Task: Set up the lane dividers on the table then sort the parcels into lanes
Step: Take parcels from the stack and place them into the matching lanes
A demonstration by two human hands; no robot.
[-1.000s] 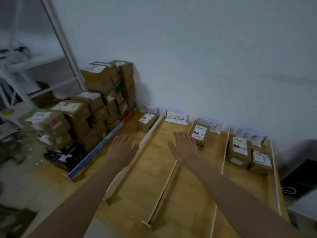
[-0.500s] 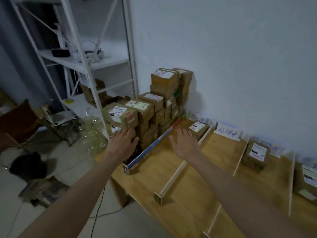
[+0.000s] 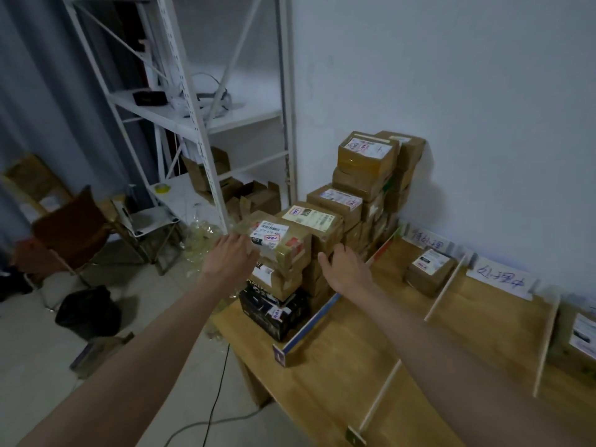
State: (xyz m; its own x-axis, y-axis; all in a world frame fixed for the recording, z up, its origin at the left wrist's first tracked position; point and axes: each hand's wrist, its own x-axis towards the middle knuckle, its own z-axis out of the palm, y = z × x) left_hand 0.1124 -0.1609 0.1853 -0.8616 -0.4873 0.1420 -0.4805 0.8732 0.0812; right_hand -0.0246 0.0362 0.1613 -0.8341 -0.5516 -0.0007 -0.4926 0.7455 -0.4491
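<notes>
A stack of brown cardboard parcels fills the table's left end against the wall. My left hand lies with straight fingers against the left side of the front top parcel, which has white labels. My right hand is at that parcel's right side, fingers loosely bent, touching the stack. A blue-edged divider borders the stack. Thin wooden dividers split the wooden table into lanes. One parcel sits in the first lane, another at the right edge.
Handwritten paper labels stand along the wall behind the lanes. A black box lies at the stack's base. A white metal shelf, a folding chair, a black bag and a floor cable are on the left.
The view has swung left from the lanes to the parcel stack. Both hands have moved left and forward, from above the dividers to either side of the front top parcel.
</notes>
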